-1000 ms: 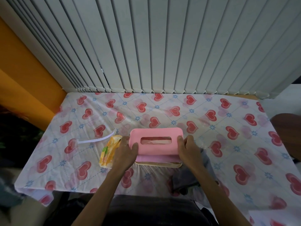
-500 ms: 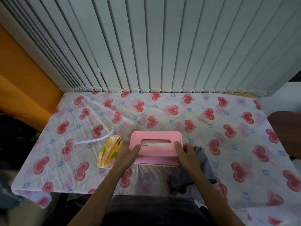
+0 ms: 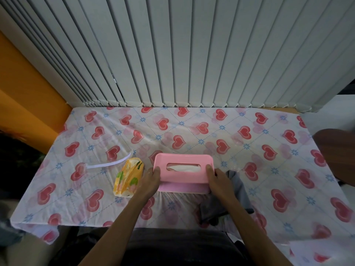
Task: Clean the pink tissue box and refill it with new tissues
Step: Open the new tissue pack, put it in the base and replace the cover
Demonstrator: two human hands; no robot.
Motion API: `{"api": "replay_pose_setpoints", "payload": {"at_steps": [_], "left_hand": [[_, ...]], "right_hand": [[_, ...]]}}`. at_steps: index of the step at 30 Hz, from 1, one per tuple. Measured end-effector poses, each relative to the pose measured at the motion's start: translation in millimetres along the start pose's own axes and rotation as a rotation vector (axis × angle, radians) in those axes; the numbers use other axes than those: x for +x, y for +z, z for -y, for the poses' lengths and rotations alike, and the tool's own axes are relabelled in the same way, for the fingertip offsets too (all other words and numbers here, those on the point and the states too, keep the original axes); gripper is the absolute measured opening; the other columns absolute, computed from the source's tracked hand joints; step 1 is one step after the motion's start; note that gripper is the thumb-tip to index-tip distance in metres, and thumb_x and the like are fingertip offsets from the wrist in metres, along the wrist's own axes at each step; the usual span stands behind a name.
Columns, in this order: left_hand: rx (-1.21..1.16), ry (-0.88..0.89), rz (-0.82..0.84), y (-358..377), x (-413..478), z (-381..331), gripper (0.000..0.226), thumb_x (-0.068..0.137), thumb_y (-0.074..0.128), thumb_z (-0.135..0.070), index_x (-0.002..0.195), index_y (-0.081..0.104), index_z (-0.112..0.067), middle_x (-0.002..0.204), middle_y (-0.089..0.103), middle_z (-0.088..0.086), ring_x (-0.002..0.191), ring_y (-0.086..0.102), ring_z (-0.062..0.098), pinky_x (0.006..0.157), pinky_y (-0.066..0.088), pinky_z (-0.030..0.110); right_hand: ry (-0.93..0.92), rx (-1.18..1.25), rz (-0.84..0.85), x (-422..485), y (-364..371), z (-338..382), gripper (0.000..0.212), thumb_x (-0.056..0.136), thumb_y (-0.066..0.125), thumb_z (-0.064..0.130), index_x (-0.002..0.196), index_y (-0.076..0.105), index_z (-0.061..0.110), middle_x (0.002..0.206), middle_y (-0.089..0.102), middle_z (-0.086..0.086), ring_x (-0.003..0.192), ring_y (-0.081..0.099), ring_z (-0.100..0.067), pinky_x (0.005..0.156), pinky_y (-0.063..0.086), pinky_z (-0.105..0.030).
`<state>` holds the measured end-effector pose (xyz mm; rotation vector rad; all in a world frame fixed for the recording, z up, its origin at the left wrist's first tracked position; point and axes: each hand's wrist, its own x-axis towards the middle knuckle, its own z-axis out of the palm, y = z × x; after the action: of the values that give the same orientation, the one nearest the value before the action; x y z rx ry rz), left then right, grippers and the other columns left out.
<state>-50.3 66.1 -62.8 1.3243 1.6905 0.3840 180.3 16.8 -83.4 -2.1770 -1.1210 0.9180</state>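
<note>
The pink tissue box sits flat on the heart-print tablecloth near the front edge, its lid closed down on the base. White tissue shows through the slot in the lid. My left hand grips the box's left end, thumb on the lid. At the right end my right hand grips it the same way. An orange-yellow tissue wrapper lies just left of my left hand.
A grey cloth lies crumpled under my right forearm at the table's front edge. A white paper strip lies left of the wrapper. Vertical blinds close off the back. A dark wooden seat stands at the right.
The pink lid, held raised above its base a second ago, has come down onto the base. Both hands stay on the box's ends.
</note>
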Motion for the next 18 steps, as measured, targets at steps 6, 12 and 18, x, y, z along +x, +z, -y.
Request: {"api": "replay_pose_setpoints", "payload": {"at_steps": [6, 12, 18], "left_hand": [[-0.003, 0.054, 0.008, 0.8, -1.1, 6.4, 0.056, 0.103, 0.022, -0.048, 0.138, 0.046, -0.012, 0.124, 0.056, 0.011, 0.111, 0.052, 0.026, 0.098, 0.043, 0.043], [0.062, 0.117, -0.045, 5.9, -2.9, 6.8, 0.056, 0.103, 0.018, -0.049, 0.133, 0.049, -0.013, 0.114, 0.058, 0.008, 0.103, 0.054, 0.024, 0.088, 0.040, 0.035], [0.097, 0.120, -0.088, 9.3, -7.0, 8.3, 0.055, 0.103, 0.017, -0.048, 0.133, 0.047, -0.013, 0.110, 0.057, 0.007, 0.103, 0.055, 0.026, 0.091, 0.044, 0.038]], "right_hand": [[-0.110, -0.066, -0.083, -1.1, 3.6, 0.9, 0.052, 0.104, 0.028, 0.043, 0.098, 0.066, 0.010, 0.092, 0.069, -0.007, 0.086, 0.063, -0.023, 0.077, 0.051, -0.034], [-0.084, -0.060, -0.068, -2.1, 6.9, 6.7, 0.049, 0.105, 0.024, 0.041, 0.108, 0.063, 0.011, 0.101, 0.069, -0.008, 0.094, 0.063, -0.025, 0.084, 0.051, -0.035], [-0.132, -0.039, -0.094, -7.9, 6.2, 3.8, 0.045, 0.105, 0.027, 0.039, 0.106, 0.063, 0.011, 0.094, 0.071, -0.006, 0.086, 0.065, -0.021, 0.076, 0.053, -0.034]]}}
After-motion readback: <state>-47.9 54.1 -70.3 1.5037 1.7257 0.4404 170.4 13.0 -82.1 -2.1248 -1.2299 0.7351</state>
